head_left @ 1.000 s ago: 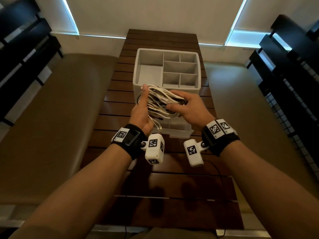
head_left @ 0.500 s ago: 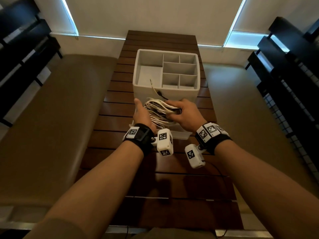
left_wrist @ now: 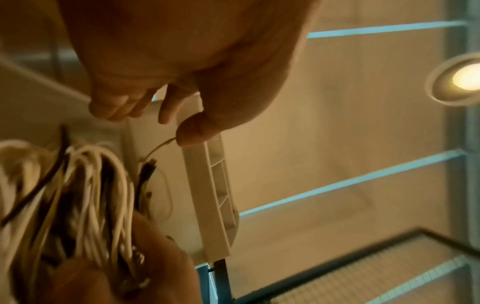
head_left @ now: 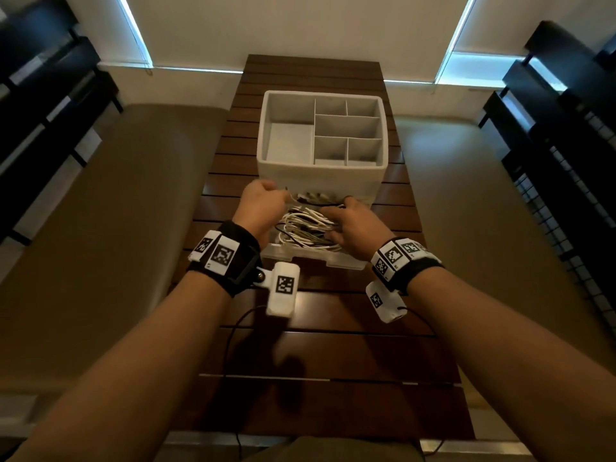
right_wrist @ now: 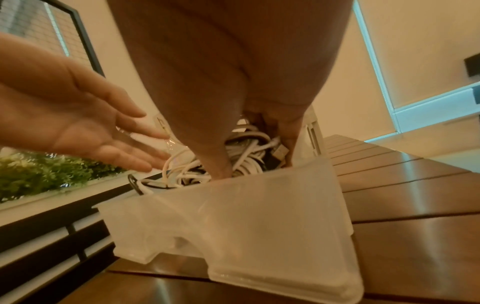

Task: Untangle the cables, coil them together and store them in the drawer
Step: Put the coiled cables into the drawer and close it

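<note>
The coiled bundle of white and black cables (head_left: 308, 228) (right_wrist: 246, 162) (left_wrist: 85, 185) lies in the translucent drawer (head_left: 333, 261) (right_wrist: 246, 216), which is pulled out of the front of the white organizer box (head_left: 320, 176). My right hand (head_left: 350, 225) (right_wrist: 223, 160) reaches down into the drawer, thumb and fingers curled round the bundle. My left hand (head_left: 263, 201) (right_wrist: 103, 131) (left_wrist: 166, 121) hovers at the drawer's left back corner with its fingers straight, holding nothing. Its thumb tip is by a thin loose cable end. The drawer's floor is hidden under the cables.
The organizer's top has several open compartments (head_left: 346, 128). It stands on a dark slatted wooden table (head_left: 316, 345). Tan benches run along the left (head_left: 100, 228) and right (head_left: 466, 228). A thin black lead (head_left: 233, 328) from the wrist camera trails over the table's near part.
Both hands have brought the bundle down from in front of the organizer into the drawer. The left hand has let go of it and opened; the right still grips it.
</note>
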### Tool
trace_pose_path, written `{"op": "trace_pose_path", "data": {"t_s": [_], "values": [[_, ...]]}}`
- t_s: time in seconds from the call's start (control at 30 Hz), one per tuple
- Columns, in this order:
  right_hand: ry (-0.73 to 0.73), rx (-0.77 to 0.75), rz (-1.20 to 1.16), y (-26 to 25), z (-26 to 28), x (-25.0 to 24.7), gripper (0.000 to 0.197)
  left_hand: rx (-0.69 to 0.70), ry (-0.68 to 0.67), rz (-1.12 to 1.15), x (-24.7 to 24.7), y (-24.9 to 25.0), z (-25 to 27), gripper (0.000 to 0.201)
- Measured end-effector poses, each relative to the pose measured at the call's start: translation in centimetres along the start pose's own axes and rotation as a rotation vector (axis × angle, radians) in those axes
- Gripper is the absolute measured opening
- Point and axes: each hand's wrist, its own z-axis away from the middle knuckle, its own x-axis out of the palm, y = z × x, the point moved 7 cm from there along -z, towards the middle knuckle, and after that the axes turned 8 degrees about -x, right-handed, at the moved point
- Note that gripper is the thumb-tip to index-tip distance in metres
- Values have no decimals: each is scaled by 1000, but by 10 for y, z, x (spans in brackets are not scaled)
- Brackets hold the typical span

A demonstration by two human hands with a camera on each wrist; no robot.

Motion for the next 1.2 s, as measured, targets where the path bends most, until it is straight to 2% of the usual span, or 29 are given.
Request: {"op": "trace_pose_path", "data": {"t_s": [0.1, 0.17, 0.23, 0.3, 0.37, 0.43, 0.5, 0.57, 0.7, 0.83, 0.93, 1.1, 1.2], "values": [[-29, 7, 64, -1, 0, 4, 50, 334, 25, -328, -7, 29, 15, 39], [-30, 2, 112, -3, 1, 2, 50, 531, -53, -618, 8, 36, 24, 37], [-22, -5, 167, -5, 3, -1, 52, 610, -170, -847, 26, 27, 25, 37], [3, -7, 192, -6, 6, -6, 55, 604, -220, -953, 33, 17, 18, 33], [86, -21, 207, -9, 10, -15, 57, 571, -204, -996, 32, 10, 6, 29], [175, -22, 211, -11, 13, -23, 56, 570, -203, -1035, 34, 8, 0, 33], [192, -17, 191, -9, 13, -23, 54, 579, -221, -1092, 37, 7, -3, 41], [168, -40, 189, -7, 11, -20, 44, 581, -239, -1140, 39, 7, -7, 44], [70, -91, 356, -9, 5, -22, 23, 574, -268, -1232, 37, 9, -17, 35], [91, -122, 451, -9, 11, -23, 22, 612, -295, -1334, 41, 8, -20, 35], [97, -122, 468, -11, 15, -19, 18, 584, -335, -1359, 43, 2, -24, 38], [14, -127, 449, -7, 8, -18, 31, 503, -424, -1337, 43, -2, -27, 41], [-38, -116, 415, -2, 2, -18, 36, 476, -418, -1262, 40, 4, -28, 42]]}}
